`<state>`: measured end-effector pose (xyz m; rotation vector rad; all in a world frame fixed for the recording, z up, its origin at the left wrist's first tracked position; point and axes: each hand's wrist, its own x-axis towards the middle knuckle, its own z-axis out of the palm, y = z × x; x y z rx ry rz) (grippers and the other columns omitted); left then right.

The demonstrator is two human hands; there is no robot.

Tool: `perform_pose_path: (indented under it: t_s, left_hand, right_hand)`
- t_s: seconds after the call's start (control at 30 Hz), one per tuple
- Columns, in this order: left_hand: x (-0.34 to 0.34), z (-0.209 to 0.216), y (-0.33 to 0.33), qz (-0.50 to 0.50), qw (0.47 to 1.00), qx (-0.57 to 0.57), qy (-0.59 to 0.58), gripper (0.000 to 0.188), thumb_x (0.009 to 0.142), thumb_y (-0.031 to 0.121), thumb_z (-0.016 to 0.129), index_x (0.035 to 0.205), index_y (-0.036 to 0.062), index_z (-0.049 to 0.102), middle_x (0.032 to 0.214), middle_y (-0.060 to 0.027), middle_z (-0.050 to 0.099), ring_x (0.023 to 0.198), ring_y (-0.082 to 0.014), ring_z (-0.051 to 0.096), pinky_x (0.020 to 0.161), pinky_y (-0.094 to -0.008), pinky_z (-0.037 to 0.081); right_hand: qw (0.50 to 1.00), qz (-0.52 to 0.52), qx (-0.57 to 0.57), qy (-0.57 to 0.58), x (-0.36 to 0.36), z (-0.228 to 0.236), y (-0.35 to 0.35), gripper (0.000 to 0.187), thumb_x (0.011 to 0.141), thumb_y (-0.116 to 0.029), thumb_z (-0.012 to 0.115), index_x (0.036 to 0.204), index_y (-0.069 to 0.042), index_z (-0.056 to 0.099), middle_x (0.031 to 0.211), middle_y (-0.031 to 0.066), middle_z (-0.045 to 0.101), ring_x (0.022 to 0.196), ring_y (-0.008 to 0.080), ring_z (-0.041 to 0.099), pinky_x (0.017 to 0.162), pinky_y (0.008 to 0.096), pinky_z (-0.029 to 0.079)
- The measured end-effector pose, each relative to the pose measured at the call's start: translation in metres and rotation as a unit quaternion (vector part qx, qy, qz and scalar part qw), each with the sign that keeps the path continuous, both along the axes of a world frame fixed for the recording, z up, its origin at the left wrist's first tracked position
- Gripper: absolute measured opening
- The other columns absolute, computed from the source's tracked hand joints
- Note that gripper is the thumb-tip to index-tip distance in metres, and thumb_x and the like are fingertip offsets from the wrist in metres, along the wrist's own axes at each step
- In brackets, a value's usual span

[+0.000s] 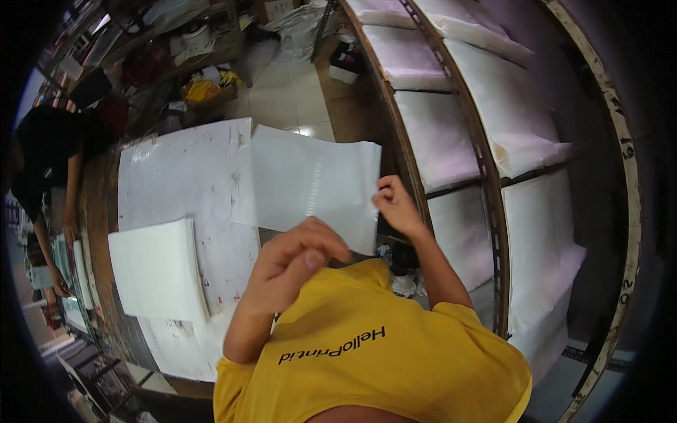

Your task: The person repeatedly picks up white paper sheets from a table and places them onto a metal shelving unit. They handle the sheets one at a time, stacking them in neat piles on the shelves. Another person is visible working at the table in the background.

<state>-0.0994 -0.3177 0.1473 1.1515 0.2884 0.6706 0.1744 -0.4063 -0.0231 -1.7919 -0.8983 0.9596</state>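
A thin, translucent whitish sheet (310, 176) with a pale band of marks down its middle stretches from the white-topped table toward my right. At its right edge, my right hand (396, 206) has its fingers pinched on the sheet. My left hand (300, 257) is over the sheet's near edge, in front of my body. Its fingers are curled, and whatever they may hold is hidden. Left of the sheet, a stack of white sheets (155, 271) lies on the worn white board (226, 261) of the table.
A metal rack (486, 158) with stacks of white sheets (437, 134) rises close on my right. Another person (49, 158) in dark clothes is at the table's far left. Beyond the table are a box with yellow cloth (204, 90), cluttered shelves and a tiled floor (282, 95).
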Motion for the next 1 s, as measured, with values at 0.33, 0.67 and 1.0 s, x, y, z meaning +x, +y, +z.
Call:
perform_pose_path:
  t_s: [0.33,0.67,1.0]
  left_hand:
    - [0.068,0.105,-0.065,-0.148,0.877,-0.115,-0.442,0.028,0.098,0.019,0.049,0.096,-0.0014,0.068,0.096,-0.0152,0.067,0.089,-0.0248,0.061,0.089,-0.0401,0.044]
    - [0.098,0.112,-0.108,-0.220,0.829,-0.151,-0.491,0.037,0.099,0.027,0.046,0.098,-0.0029,0.068,0.099,-0.0155,0.065,0.092,-0.0256,0.059,0.088,-0.0396,0.044]
    - [0.126,0.099,-0.125,-0.274,0.813,-0.169,-0.486,0.047,0.101,0.035,0.043,0.101,-0.0044,0.069,0.101,-0.0157,0.063,0.094,-0.0263,0.058,0.087,-0.0391,0.043]
  right_hand:
    - [0.986,0.032,0.001,-0.164,0.129,-0.022,0.072,0.029,0.091,-0.013,0.064,0.118,-0.007,0.057,0.084,-0.0005,0.059,0.077,0.0074,0.052,0.070,0.0236,0.044]
    - [0.928,-0.369,0.059,-0.012,0.273,-0.063,0.001,0.026,0.089,-0.019,0.068,0.108,-0.005,0.056,0.076,0.0032,0.061,0.051,0.0092,0.052,0.039,0.0220,0.034]
    - [0.846,-0.530,0.052,0.033,0.276,-0.119,-0.043,0.013,0.089,-0.011,0.064,0.090,-0.007,0.052,0.074,0.0067,0.065,0.055,0.0127,0.062,0.039,0.0228,0.041]
